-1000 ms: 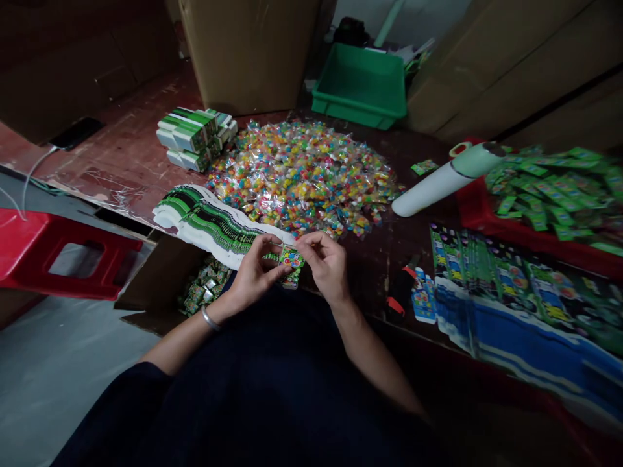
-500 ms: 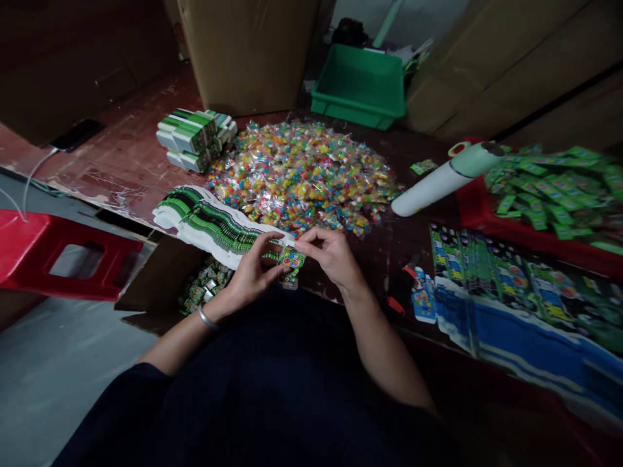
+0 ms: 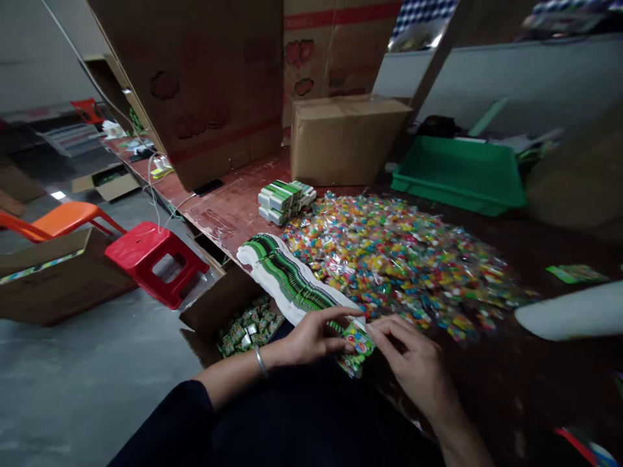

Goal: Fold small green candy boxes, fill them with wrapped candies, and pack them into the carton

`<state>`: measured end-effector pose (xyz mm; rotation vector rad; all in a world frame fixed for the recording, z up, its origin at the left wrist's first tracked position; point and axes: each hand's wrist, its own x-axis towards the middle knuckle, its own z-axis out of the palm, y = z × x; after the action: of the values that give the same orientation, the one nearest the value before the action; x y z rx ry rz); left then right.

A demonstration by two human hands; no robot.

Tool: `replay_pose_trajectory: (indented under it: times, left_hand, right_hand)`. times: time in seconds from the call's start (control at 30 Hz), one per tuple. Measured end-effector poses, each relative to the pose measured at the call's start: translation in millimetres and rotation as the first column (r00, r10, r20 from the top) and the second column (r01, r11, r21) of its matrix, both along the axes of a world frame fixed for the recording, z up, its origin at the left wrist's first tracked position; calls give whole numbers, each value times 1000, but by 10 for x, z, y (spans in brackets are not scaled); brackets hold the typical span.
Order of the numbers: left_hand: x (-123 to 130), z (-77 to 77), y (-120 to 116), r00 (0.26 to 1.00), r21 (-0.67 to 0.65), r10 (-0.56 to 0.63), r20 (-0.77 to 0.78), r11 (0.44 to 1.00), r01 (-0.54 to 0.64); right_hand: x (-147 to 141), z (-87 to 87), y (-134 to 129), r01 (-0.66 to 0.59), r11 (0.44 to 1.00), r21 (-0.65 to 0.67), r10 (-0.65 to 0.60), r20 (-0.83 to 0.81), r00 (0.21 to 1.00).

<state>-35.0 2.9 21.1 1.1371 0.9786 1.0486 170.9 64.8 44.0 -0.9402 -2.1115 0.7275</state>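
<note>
My left hand grips a small green printed candy box between thumb and fingers. The fingertips of my right hand pinch the pale flap at its upper right corner. A fanned row of flat green-and-white box blanks runs up to my left hand along the table edge. Right behind both hands spreads a heap of clear packets of colourful candies. Below and left of the row, an open carton contains many small green boxes.
Stacked box blanks lie behind the row. A closed carton and a green tray stand at the back. On the right lies a white cylinder. A red stool and an orange chair stand left.
My view has swung left, so everything sits further right and the stool, chair and more cartons show. Both hands stay on the small candy box.
</note>
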Motion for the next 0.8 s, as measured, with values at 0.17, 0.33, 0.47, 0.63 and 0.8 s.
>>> replay_pose_trajectory:
  times: [0.17,0.33,0.47,0.63,0.8]
  left_hand:
    - [50,-15,53,982,-34,156,108,988,-154]
    - [93,0,126,960,-145,176,219,979,-146]
    - [48,99,92,998,-57,44,50,998,-41]
    - [-482,205,36,893,22,-196,-406,974,224]
    - [-1248,325,-90,565,-58,-162,-809,978,198]
  right_hand:
    - [32,-91,-138,-48,982,183,16,171,985]
    - [23,-195,-151,-54,963,262,-36,326,945]
    - [15,-75,-281,-124,986,111,75,368,927]
    - [135,-39,-311,-186,974,-127,218,313,925]
    - [345,-239,-157,133,990,-42,-113,325,939]
